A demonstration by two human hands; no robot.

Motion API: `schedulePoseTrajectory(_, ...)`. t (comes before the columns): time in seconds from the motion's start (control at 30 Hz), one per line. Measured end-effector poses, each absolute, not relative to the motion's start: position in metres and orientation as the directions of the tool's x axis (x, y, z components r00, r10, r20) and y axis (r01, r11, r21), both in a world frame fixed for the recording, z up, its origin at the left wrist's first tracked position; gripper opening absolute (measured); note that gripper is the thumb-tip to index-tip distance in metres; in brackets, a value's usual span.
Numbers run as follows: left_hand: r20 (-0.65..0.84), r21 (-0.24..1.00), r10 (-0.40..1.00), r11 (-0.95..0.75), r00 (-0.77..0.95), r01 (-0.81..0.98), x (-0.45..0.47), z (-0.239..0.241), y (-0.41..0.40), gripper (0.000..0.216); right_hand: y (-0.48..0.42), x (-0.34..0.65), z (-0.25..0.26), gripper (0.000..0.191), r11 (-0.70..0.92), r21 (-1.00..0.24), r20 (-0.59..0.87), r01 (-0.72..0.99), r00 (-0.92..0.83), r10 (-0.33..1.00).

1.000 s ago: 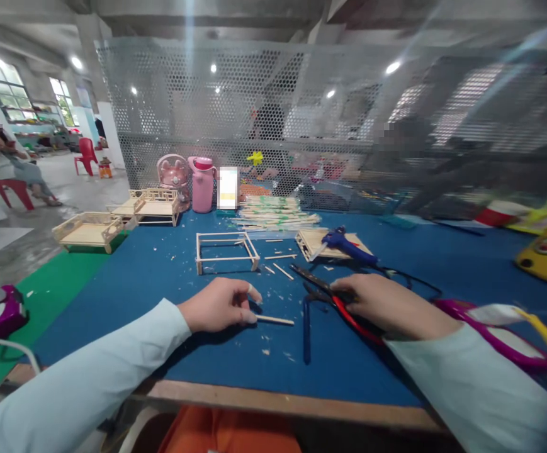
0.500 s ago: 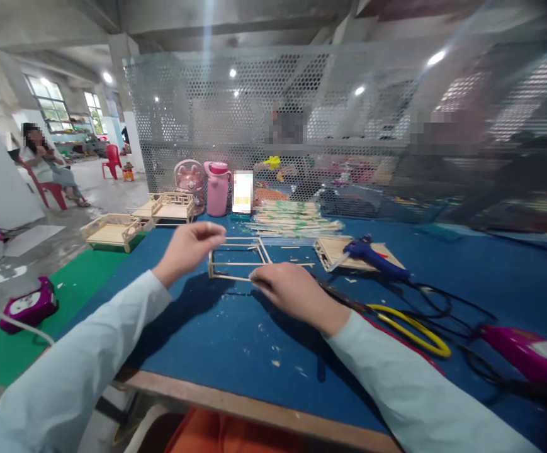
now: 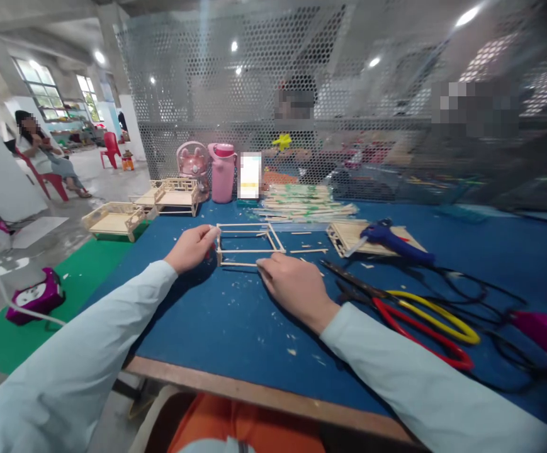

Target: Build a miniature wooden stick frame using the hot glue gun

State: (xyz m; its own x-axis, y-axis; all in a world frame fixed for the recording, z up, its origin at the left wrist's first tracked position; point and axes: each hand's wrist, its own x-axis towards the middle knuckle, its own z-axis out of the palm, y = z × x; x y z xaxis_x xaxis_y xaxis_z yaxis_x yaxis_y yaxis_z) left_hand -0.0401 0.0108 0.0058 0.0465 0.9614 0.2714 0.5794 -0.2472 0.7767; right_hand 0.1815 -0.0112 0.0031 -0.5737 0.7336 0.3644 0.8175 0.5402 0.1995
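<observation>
A small open box-shaped frame of thin wooden sticks point(image 3: 249, 251) rests on the blue tabletop point(image 3: 235, 333) before me. My left hand point(image 3: 192, 247) is closed at its left end, with thumb and fingertips pinching the corner. At the near right side, my right hand point(image 3: 296, 288) has its fingertips together on the lower front stick. The fingers of the right hand are partly hidden behind its back. A few loose sticks point(image 3: 308, 251) lie just right of the frame.
Scissors point(image 3: 396, 302) with red and yellow handles lie right of my right hand. Behind them, a blue glue gun point(image 3: 391, 242) rests on a slatted wooden piece point(image 3: 342, 239). A stick bundle point(image 3: 306, 200), pink flask point(image 3: 223, 176) and small wooden furniture models point(image 3: 176, 196) stand farther back.
My left hand has come down from above the frame's upper left corner onto its left end. The right hand stays at the front stick. The view has shifted, showing more of the scissors.
</observation>
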Motion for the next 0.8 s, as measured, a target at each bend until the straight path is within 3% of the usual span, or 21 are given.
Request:
schedulePoseTrajectory(0.27,0.153,0.793,0.978,-0.207,0.141,0.574,-0.038,0.006,-0.001,0.039,-0.005,0.181,0.000,0.034,0.487,0.168,0.325,0.857,-0.515,0.793)
schedulePoseTrajectory(0.43,0.190,0.770,0.969,-0.246,0.155,0.589,-0.040,0.005,-0.001,0.044,-0.005,0.180,0.001,0.034,0.476,0.160,0.321,0.865,-0.502,0.803)
schedulePoseTrajectory(0.57,0.341,0.629,0.927,-0.350,0.159,0.694,-0.039,0.007,-0.003,0.042,-0.006,0.177,0.002,0.035,0.493,0.179,0.291,0.851,-0.525,0.800)
schedulePoseTrajectory(0.67,0.486,0.442,0.839,-0.478,0.245,0.760,-0.034,0.011,-0.006,0.041,-0.007,0.176,0.004,0.035,0.507,0.193,0.270,0.840,-0.542,0.796)
schedulePoseTrajectory(0.8,0.375,0.226,0.818,-0.536,0.435,0.813,-0.021,0.019,-0.005,0.053,-0.007,0.176,0.006,0.034,0.506,0.193,0.257,0.841,-0.541,0.801)
